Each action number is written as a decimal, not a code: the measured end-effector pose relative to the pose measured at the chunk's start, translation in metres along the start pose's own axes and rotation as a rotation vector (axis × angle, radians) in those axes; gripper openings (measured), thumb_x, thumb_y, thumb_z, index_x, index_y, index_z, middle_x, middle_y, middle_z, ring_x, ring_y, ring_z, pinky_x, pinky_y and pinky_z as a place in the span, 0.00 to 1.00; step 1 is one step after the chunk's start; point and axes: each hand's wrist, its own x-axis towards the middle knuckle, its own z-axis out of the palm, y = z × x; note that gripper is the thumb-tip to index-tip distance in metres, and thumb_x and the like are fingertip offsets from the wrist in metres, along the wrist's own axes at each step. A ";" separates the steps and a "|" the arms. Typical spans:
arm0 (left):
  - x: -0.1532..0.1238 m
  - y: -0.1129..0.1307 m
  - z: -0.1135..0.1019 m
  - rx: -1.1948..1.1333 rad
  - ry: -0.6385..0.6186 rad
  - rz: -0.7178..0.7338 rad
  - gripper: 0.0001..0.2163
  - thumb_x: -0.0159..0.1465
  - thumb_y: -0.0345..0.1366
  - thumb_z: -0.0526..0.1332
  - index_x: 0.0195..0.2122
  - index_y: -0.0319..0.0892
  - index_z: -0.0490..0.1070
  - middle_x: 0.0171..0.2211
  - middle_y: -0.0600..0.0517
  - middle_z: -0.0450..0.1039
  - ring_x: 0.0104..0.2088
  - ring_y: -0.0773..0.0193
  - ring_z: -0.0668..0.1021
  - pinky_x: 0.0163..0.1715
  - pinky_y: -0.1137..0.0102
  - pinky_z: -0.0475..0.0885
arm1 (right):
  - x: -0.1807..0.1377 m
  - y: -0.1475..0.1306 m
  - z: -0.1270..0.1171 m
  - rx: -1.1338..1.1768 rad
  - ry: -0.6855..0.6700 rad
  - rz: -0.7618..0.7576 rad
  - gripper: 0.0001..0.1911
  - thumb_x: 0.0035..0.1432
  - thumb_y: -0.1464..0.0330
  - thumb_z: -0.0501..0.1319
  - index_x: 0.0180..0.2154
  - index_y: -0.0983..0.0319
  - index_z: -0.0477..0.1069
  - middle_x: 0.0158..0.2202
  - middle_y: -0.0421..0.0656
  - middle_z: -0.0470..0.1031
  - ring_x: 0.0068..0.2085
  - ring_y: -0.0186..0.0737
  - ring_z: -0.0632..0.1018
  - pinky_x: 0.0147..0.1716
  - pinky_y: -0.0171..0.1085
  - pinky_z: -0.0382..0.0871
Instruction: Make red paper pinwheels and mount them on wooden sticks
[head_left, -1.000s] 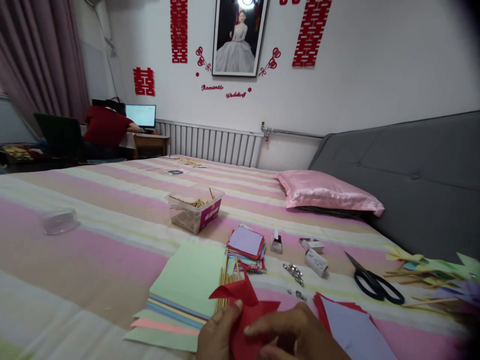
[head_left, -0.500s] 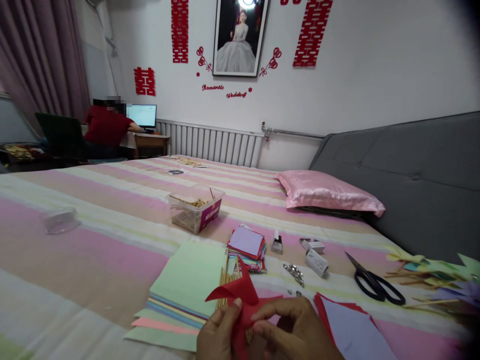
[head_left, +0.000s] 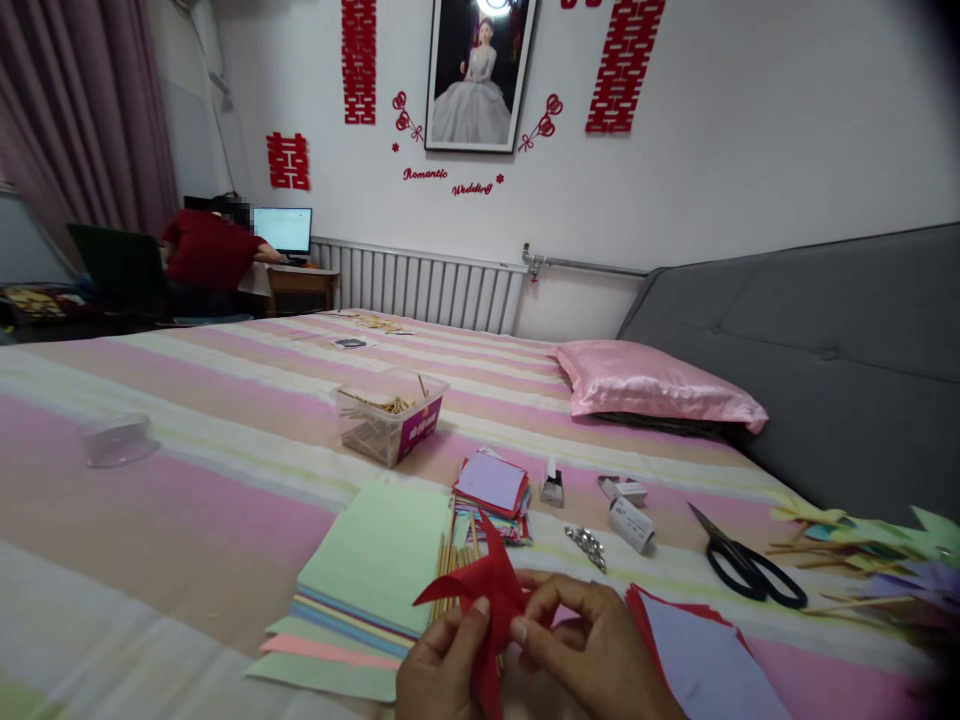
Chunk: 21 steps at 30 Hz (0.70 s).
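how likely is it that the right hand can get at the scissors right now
Probably yes: the scissors lie uncovered beyond the right hand, with just a low paper stack near the way. But that hand appears to pinch the folded red paper, so it may need to let go.

Left hand (head_left: 441, 664), thumb (head_left: 472, 632) uppermost, right hand (head_left: 596, 645) near it, fingers (head_left: 564, 592) bent; both apparently pinching

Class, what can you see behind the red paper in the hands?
Behind the red paper, thin sticks show, with a stack of paper squares farther back. Where the red paper and left hand cover them, the sticks cannot be seen.
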 end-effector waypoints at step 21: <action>0.001 -0.007 -0.004 0.443 0.149 0.444 0.08 0.40 0.38 0.69 0.17 0.39 0.76 0.17 0.53 0.76 0.22 0.64 0.74 0.24 0.76 0.69 | 0.005 -0.003 -0.003 -0.034 0.040 -0.022 0.07 0.42 0.70 0.62 0.17 0.64 0.68 0.36 0.52 0.78 0.31 0.45 0.77 0.30 0.38 0.69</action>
